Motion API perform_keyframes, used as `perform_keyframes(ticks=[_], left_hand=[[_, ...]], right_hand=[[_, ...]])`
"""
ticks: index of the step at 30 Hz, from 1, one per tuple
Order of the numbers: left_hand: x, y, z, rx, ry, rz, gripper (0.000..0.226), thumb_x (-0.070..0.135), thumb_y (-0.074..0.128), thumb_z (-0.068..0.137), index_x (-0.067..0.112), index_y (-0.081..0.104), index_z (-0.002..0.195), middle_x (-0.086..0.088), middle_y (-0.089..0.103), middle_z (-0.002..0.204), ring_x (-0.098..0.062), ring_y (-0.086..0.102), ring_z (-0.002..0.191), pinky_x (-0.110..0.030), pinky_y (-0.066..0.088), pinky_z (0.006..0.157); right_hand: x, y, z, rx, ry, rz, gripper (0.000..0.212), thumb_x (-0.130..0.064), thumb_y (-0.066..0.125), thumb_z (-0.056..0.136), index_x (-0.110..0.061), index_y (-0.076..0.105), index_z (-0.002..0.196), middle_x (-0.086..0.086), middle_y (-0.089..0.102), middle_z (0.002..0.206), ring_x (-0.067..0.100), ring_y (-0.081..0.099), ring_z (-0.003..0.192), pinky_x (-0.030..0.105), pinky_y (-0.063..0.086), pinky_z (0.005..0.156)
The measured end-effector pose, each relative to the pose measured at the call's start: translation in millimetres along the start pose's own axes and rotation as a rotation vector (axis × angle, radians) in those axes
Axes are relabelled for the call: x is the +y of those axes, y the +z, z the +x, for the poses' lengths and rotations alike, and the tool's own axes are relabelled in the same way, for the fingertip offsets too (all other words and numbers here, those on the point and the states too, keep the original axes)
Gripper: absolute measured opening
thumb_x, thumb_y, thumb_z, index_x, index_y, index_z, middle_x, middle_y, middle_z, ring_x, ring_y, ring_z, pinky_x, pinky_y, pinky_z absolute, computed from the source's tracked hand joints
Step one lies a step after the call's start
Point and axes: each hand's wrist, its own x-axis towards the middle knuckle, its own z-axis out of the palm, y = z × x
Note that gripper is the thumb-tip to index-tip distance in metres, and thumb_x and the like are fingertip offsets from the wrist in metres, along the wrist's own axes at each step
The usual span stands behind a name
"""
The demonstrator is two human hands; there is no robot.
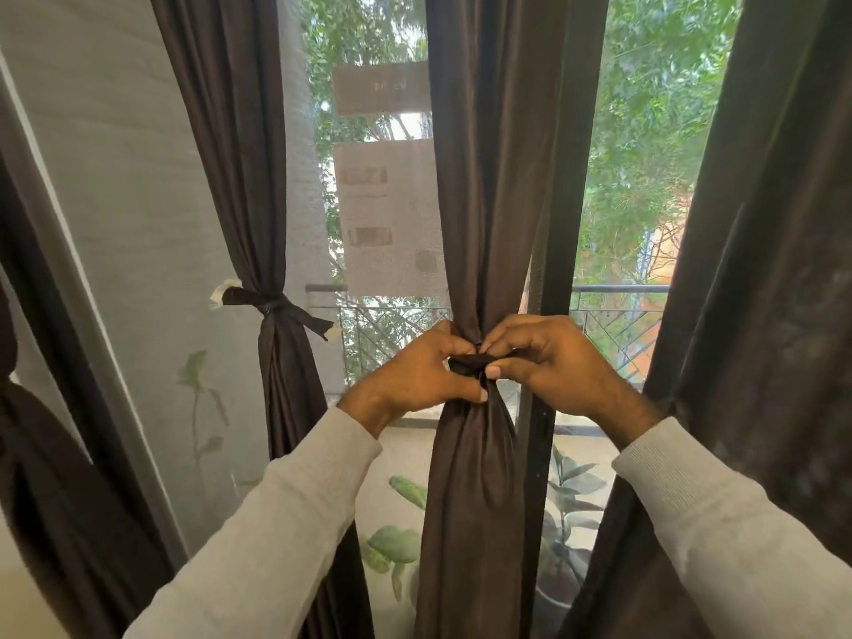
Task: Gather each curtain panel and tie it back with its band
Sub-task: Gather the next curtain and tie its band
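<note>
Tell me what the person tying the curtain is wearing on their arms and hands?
Both arms wear long, light grey knit sleeves with ribbed cuffs that end at the wrists. The left hand and right hand are bare: no gloves, and no rings, watch or bracelets show from this side.

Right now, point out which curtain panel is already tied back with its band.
The left panel, cinched by a knotted band with loose ends. Both hands are fastening the middle panel; the right panel hangs loose.

Floor (401, 458) beyond the glass, potted plants (567, 509) standing on it, pots mostly hidden
</note>
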Motion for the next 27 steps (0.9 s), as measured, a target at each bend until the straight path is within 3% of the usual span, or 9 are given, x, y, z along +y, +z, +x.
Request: perform_keyframes(ticks=[3,7,10,12,15,18,23,27], left_hand=[[-1.9,5.6,-2.8,0.098,0.09,0.097,0.031,0.029,0.094,0.069,0.012,0.084,0.093,-0.011,0.061,0.113,-0.022,0.064,0.107,-0.047,0.054,0.102],[-6.2,9.8,-9.7,0.277,0.228,0.186,0.024,0.037,0.088,0.078,0.019,0.081,0.092,-0.001,0.065,0.096,-0.016,0.066,0.09,-0.037,0.053,0.074],[-7.8,12.3,-19.0,0.408,0.334,0.327,0.022,0.03,0.081,0.09,0.023,0.083,0.11,0.006,0.075,0.102,-0.012,0.071,0.092,-0.037,0.06,0.083],[-9.8,17.5,-21.4,0.523,0.331,0.483,0.027,0.03,0.076,0.095,0.022,0.079,0.12,0.002,0.08,0.105,-0.018,0.074,0.092,-0.04,0.063,0.085],[-13.8,27.4,-20.3,0.66,0.309,0.666,0.023,0.036,0.066,0.1,0.017,0.075,0.107,-0.005,0.079,0.09,-0.028,0.073,0.076,-0.044,0.062,0.071],[-19.4,33.4,-15.0,0.672,0.248,0.647,0.02,0.03,0.065,0.1,0.013,0.075,0.094,-0.006,0.075,0.083,-0.028,0.069,0.072,-0.043,0.059,0.07],[-28.8,22.7,-7.0,0.596,0.019,0.36,0.005,0.021,0.079,0.096,0.016,0.08,0.093,0.004,0.072,0.077,-0.012,0.064,0.068,-0.025,0.049,0.066],[-38.0,18.3,-17.0,0.463,0.064,0.415,0.01,0.021,0.075,0.099,0.017,0.078,0.09,0.003,0.07,0.08,-0.016,0.062,0.072,-0.028,0.05,0.072]], right_hand=[[0.4,-2.6,-0.6,-0.028,0.049,0.063,0.01,-0.004,0.086,0.085,-0.009,0.085,0.094,-0.004,0.076,0.097,0.016,0.076,0.092,0.028,0.061,0.084],[5.3,-6.3,-0.7,0.012,0.095,0.087,0.008,-0.004,0.087,0.084,-0.008,0.084,0.09,-0.001,0.077,0.094,0.016,0.075,0.089,0.029,0.062,0.082],[8.8,-5.5,-1.8,0.044,0.126,0.085,0.008,-0.008,0.088,0.083,-0.008,0.085,0.089,-0.002,0.077,0.093,0.014,0.075,0.087,0.026,0.062,0.08],[10.8,-2.7,-0.6,0.066,0.146,0.07,0.008,-0.01,0.089,0.082,-0.009,0.085,0.088,-0.002,0.077,0.092,0.011,0.075,0.085,0.02,0.06,0.078],[16.2,3.4,3.8,0.109,0.191,0.043,0.008,-0.01,0.09,0.081,-0.008,0.084,0.087,-0.004,0.076,0.091,0.007,0.074,0.084,0.015,0.058,0.075],[23.1,10.5,7.6,0.119,0.213,0.016,0.008,-0.009,0.09,0.081,-0.008,0.083,0.085,-0.002,0.076,0.091,0.007,0.073,0.085,0.015,0.057,0.076],[29.8,14.3,5.6,0.118,0.217,-0.021,0.003,-0.013,0.083,0.091,-0.014,0.085,0.092,-0.008,0.078,0.093,0.005,0.071,0.093,0.029,0.059,0.085],[30.8,15.9,3.1,0.154,0.222,-0.122,0.004,-0.015,0.084,0.089,-0.019,0.086,0.089,-0.021,0.075,0.089,-0.002,0.061,0.097,0.034,0.05,0.089]])
